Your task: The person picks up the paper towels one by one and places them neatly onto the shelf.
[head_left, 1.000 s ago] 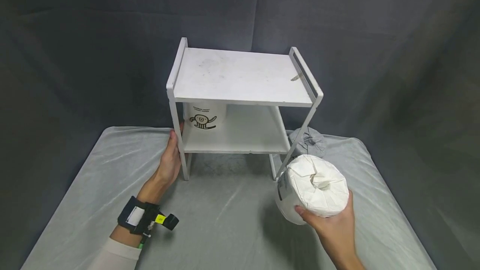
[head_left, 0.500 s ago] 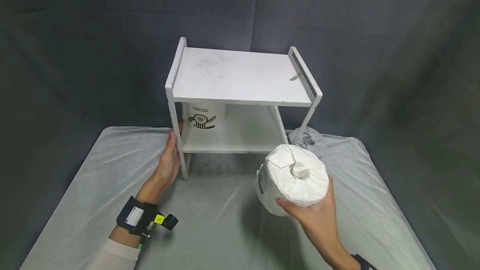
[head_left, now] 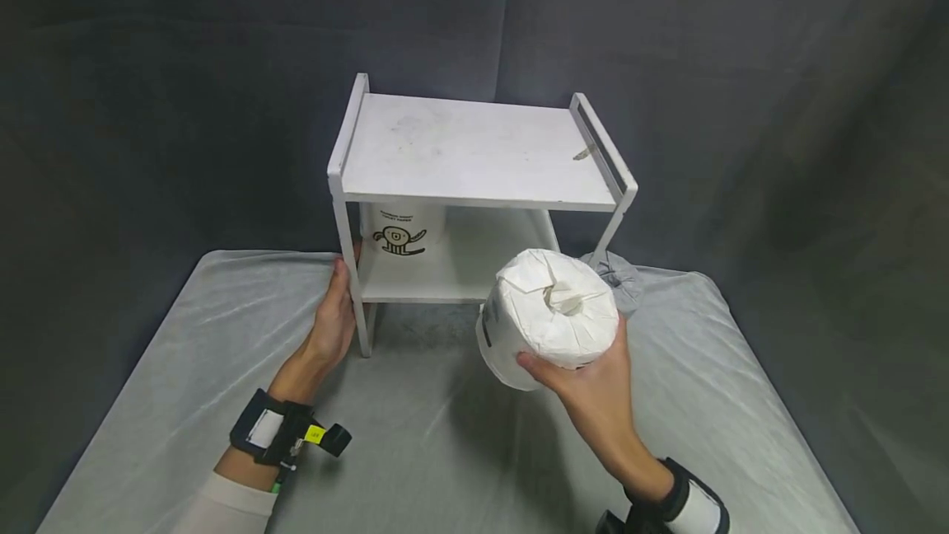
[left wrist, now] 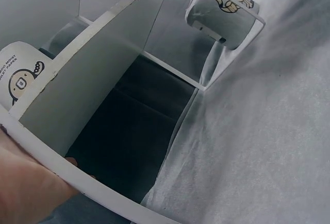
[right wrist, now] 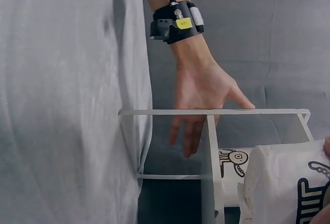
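Observation:
A wrapped toilet roll [head_left: 559, 307] with a creased white top is in my right hand [head_left: 593, 390], its thumb on the near side. It overlaps the right end of the lower shelf board in the head view. My left hand [head_left: 331, 324] rests against the left side of a small white two-tier shelf [head_left: 474, 151]. In the right wrist view its straight fingers [right wrist: 192, 134] reach past the side frame. Another wrapped toilet roll [head_left: 400, 241], printed with a cartoon figure, stands at the left end of the lower board.
A third wrapped roll [head_left: 621, 280] is on the cloth-covered table [head_left: 712, 402], behind the shelf's right leg and partly hidden. Dark grey fabric [head_left: 222, 105] hangs behind the table. Each wrist wears a black camera strap [head_left: 270, 427].
My right hand has carried its toilet roll left and away from me, from beside the shelf's right leg to in front of the lower board. The left hand and shelf stay put.

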`<action>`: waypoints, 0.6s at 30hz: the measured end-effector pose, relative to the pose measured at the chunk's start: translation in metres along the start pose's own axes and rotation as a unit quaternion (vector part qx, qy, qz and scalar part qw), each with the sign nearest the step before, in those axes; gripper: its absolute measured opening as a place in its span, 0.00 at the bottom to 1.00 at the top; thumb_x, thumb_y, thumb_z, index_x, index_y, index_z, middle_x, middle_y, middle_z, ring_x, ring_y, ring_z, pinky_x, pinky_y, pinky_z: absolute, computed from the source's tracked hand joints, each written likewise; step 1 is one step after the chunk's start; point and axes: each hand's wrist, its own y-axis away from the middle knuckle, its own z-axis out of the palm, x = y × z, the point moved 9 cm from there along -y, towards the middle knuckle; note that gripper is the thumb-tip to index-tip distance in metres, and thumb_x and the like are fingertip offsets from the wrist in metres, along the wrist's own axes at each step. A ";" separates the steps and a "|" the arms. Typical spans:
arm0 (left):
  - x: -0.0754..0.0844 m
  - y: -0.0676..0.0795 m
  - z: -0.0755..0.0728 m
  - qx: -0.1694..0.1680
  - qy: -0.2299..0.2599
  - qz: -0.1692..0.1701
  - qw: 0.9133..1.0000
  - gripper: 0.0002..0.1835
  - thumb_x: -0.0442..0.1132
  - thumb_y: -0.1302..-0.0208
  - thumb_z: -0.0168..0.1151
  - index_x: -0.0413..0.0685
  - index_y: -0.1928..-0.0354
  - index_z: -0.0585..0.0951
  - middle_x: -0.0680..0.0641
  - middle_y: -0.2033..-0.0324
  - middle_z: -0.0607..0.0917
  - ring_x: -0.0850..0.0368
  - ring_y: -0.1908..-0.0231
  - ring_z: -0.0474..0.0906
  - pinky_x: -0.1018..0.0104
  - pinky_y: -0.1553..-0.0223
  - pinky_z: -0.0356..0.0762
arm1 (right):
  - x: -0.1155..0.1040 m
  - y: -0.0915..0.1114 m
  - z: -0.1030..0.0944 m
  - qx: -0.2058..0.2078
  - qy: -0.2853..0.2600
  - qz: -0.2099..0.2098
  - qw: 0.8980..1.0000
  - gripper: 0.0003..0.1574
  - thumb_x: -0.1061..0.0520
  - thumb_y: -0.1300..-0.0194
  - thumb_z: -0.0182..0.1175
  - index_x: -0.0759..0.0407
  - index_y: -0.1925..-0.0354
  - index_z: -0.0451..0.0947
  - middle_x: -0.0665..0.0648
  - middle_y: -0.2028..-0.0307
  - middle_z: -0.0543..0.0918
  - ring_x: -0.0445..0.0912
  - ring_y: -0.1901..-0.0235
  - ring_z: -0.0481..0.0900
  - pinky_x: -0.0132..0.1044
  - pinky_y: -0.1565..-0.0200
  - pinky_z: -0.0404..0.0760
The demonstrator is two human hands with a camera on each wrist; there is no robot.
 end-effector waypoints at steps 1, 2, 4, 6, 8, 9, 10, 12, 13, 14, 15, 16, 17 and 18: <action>0.000 0.000 0.000 0.001 0.000 0.001 1.000 0.43 0.64 0.26 0.28 0.46 0.22 0.32 0.44 0.22 0.37 0.54 0.25 0.28 0.48 0.30 0.22 | -0.002 -0.003 0.002 0.002 -0.003 -0.001 1.000 0.66 0.56 0.68 0.84 0.52 0.32 0.60 0.47 0.42 0.74 0.38 0.44 0.71 0.37 0.43 0.69; 0.000 0.000 0.000 0.001 0.000 0.000 1.000 0.43 0.64 0.26 0.28 0.46 0.22 0.32 0.44 0.22 0.37 0.54 0.25 0.28 0.48 0.30 0.22 | -0.003 -0.005 0.004 0.004 -0.007 -0.001 1.000 0.66 0.56 0.68 0.83 0.52 0.33 0.60 0.47 0.42 0.74 0.38 0.44 0.71 0.37 0.43 0.69; 0.001 0.000 -0.001 0.005 0.001 0.001 1.000 0.43 0.64 0.26 0.29 0.45 0.22 0.33 0.44 0.22 0.37 0.53 0.25 0.28 0.48 0.30 0.22 | -0.009 -0.010 0.008 0.009 -0.014 -0.005 1.000 0.65 0.58 0.67 0.83 0.54 0.33 0.60 0.48 0.42 0.74 0.38 0.44 0.70 0.38 0.43 0.68; 0.000 0.000 -0.001 0.005 0.001 -0.002 1.000 0.44 0.64 0.26 0.29 0.45 0.22 0.32 0.44 0.22 0.36 0.53 0.25 0.27 0.48 0.30 0.22 | -0.019 -0.015 0.012 0.012 -0.022 -0.011 1.000 0.63 0.60 0.66 0.82 0.58 0.33 0.60 0.51 0.42 0.74 0.40 0.44 0.70 0.39 0.43 0.69; -0.001 0.000 -0.001 0.004 0.003 -0.003 1.000 0.44 0.64 0.27 0.29 0.45 0.22 0.32 0.44 0.22 0.36 0.52 0.24 0.27 0.48 0.30 0.22 | -0.029 -0.019 0.015 0.016 -0.028 -0.019 0.999 0.62 0.62 0.65 0.81 0.61 0.34 0.60 0.54 0.42 0.74 0.42 0.44 0.71 0.41 0.43 0.69; -0.001 0.000 -0.001 0.003 0.003 -0.003 1.000 0.44 0.64 0.27 0.29 0.44 0.22 0.32 0.44 0.22 0.36 0.52 0.24 0.26 0.48 0.30 0.21 | -0.034 -0.020 0.016 0.020 -0.027 -0.024 0.999 0.61 0.62 0.64 0.81 0.63 0.34 0.60 0.55 0.42 0.74 0.42 0.43 0.71 0.42 0.43 0.69; -0.001 0.000 -0.001 0.000 0.004 -0.002 1.000 0.44 0.64 0.26 0.28 0.44 0.23 0.31 0.44 0.22 0.35 0.51 0.25 0.25 0.48 0.30 0.21 | -0.038 -0.022 0.018 0.022 -0.026 -0.026 0.999 0.61 0.62 0.64 0.81 0.64 0.34 0.60 0.56 0.42 0.74 0.43 0.43 0.71 0.42 0.43 0.69; -0.001 0.000 0.000 -0.002 0.005 -0.001 1.000 0.44 0.64 0.26 0.28 0.43 0.23 0.31 0.43 0.22 0.35 0.50 0.25 0.25 0.47 0.30 0.21 | -0.043 -0.024 0.021 0.026 -0.026 -0.029 0.999 0.60 0.62 0.64 0.80 0.65 0.35 0.60 0.57 0.42 0.74 0.44 0.43 0.71 0.43 0.42 0.69; -0.001 0.000 0.000 -0.003 0.006 0.001 1.000 0.44 0.63 0.26 0.28 0.43 0.23 0.31 0.43 0.22 0.35 0.49 0.25 0.24 0.47 0.30 0.21 | -0.044 -0.025 0.022 0.029 -0.024 -0.031 0.999 0.60 0.62 0.64 0.80 0.65 0.35 0.60 0.58 0.42 0.74 0.44 0.43 0.71 0.43 0.42 0.69; 0.000 0.000 0.001 -0.003 0.006 0.002 1.000 0.43 0.63 0.26 0.28 0.43 0.23 0.31 0.43 0.22 0.35 0.49 0.25 0.24 0.47 0.30 0.20 | -0.045 -0.027 0.024 0.031 -0.023 -0.031 0.999 0.59 0.62 0.64 0.80 0.65 0.35 0.60 0.58 0.42 0.74 0.44 0.43 0.71 0.44 0.42 0.69; 0.000 0.000 0.001 -0.003 0.007 0.004 1.000 0.43 0.63 0.26 0.28 0.43 0.23 0.31 0.43 0.22 0.35 0.49 0.25 0.24 0.47 0.30 0.20 | -0.045 -0.028 0.026 0.031 -0.023 -0.031 0.999 0.59 0.62 0.63 0.80 0.65 0.35 0.60 0.58 0.42 0.74 0.45 0.43 0.71 0.44 0.42 0.69; 0.000 0.000 0.001 -0.004 0.008 0.005 1.000 0.43 0.63 0.26 0.28 0.43 0.23 0.30 0.43 0.22 0.34 0.49 0.25 0.24 0.47 0.30 0.20 | -0.046 -0.030 0.028 0.032 -0.025 -0.029 0.999 0.59 0.61 0.63 0.80 0.65 0.35 0.60 0.58 0.42 0.74 0.45 0.43 0.71 0.45 0.42 0.69; 0.001 0.000 0.001 -0.004 0.008 0.006 1.000 0.43 0.62 0.25 0.27 0.43 0.23 0.30 0.42 0.22 0.34 0.49 0.25 0.24 0.47 0.30 0.20 | -0.045 -0.031 0.030 0.033 -0.024 -0.027 0.999 0.59 0.61 0.63 0.80 0.65 0.36 0.60 0.59 0.42 0.74 0.46 0.43 0.71 0.46 0.42 0.69; 0.001 0.000 0.001 -0.003 0.010 0.006 1.000 0.43 0.63 0.26 0.28 0.43 0.23 0.30 0.42 0.22 0.34 0.49 0.25 0.24 0.48 0.30 0.21 | -0.041 -0.034 0.032 0.037 -0.020 -0.025 0.999 0.59 0.59 0.63 0.81 0.64 0.36 0.61 0.58 0.43 0.74 0.46 0.43 0.71 0.46 0.43 0.70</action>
